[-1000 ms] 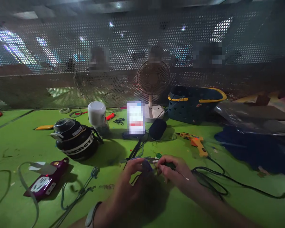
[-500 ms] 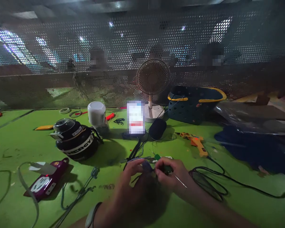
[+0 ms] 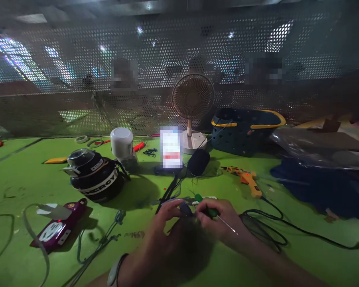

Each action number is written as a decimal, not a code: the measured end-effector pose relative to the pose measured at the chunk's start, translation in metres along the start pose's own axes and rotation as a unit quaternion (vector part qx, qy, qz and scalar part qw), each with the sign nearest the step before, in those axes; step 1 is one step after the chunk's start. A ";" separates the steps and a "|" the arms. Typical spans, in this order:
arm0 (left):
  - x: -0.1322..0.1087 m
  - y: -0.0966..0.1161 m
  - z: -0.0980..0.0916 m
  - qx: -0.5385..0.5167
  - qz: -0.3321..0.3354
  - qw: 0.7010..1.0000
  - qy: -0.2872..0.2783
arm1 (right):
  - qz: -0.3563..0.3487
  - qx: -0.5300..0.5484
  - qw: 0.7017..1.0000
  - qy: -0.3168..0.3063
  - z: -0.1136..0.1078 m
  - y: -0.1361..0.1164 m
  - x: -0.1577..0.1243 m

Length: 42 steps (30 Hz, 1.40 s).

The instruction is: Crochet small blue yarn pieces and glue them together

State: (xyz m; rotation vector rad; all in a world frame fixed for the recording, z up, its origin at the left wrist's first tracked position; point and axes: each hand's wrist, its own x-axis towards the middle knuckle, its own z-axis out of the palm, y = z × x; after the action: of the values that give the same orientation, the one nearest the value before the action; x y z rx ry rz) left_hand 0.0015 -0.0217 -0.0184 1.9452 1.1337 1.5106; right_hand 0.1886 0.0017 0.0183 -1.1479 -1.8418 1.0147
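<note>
Both my hands meet low in the middle of the green table (image 3: pixel 24 183). My left hand (image 3: pixel 164 229) pinches a small dark bluish piece (image 3: pixel 184 208) between thumb and fingers. My right hand (image 3: pixel 219 223) is closed round a thin tool with a green handle (image 3: pixel 205 205); its metal shaft (image 3: pixel 227 226) sticks out to the right past my knuckles. The tool's front end meets the dark piece. A watch sits on my left wrist (image 3: pixel 115 271).
A black jug-like container (image 3: pixel 94 177), a purple power strip (image 3: pixel 58 227), a white jar (image 3: pixel 121 142), a lit phone (image 3: pixel 171 147), a small fan (image 3: pixel 193 107), a dark ball of yarn (image 3: pixel 198 162), an orange glue gun (image 3: pixel 245 179), a blue basket (image 3: pixel 242 129), black cables (image 3: pixel 266 227), and a perforated screen (image 3: pixel 77 79) behind.
My right hand has shifted slightly left and tilted, so the green handle shows above its fingers. My left hand has hardly moved.
</note>
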 end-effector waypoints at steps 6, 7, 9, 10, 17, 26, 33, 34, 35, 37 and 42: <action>0.000 -0.004 -0.003 -0.016 -0.003 0.999 -0.030 | 0.031 0.031 0.999 -0.029 -0.006 -0.005 0.000; 0.001 -0.003 -0.003 -0.016 0.001 0.999 -0.035 | 0.019 0.023 0.999 -0.034 -0.006 -0.006 0.001; 0.002 -0.003 -0.003 -0.024 0.004 0.999 -0.038 | 0.014 0.019 0.999 -0.029 -0.006 -0.008 0.001; 0.003 -0.003 -0.002 -0.031 0.000 0.999 -0.038 | 0.026 0.029 0.999 -0.018 -0.006 -0.008 0.001; 0.006 0.002 -0.004 -0.027 -0.008 0.999 -0.029 | 0.081 0.104 0.991 -0.005 -0.008 -0.005 0.002; 0.015 0.015 -0.010 -0.041 0.002 0.997 -0.058 | 0.138 0.252 0.958 0.007 0.001 -0.005 -0.001; 0.015 0.016 -0.011 -0.067 -0.026 0.992 -0.099 | 0.185 0.449 0.874 0.025 0.003 -0.006 0.001; 0.015 0.016 -0.011 -0.062 -0.030 0.992 -0.101 | 0.185 0.467 0.864 0.017 0.002 -0.006 0.001; 0.016 0.017 -0.012 -0.058 -0.032 0.992 -0.104 | 0.185 0.480 0.858 0.011 0.002 -0.006 0.001; 0.016 0.017 -0.013 -0.049 -0.035 0.993 -0.103 | 0.189 0.478 0.857 0.021 0.000 -0.005 0.001; 0.015 0.017 -0.020 -0.046 -0.057 0.992 -0.105 | 0.150 0.361 0.917 0.075 -0.004 -0.001 0.003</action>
State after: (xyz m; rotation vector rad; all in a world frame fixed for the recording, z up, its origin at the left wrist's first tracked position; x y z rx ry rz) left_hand -0.0102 -0.0221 0.0089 1.8927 1.0472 1.2439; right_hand 0.1907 0.0055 0.0216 -1.0067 -1.0202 1.5578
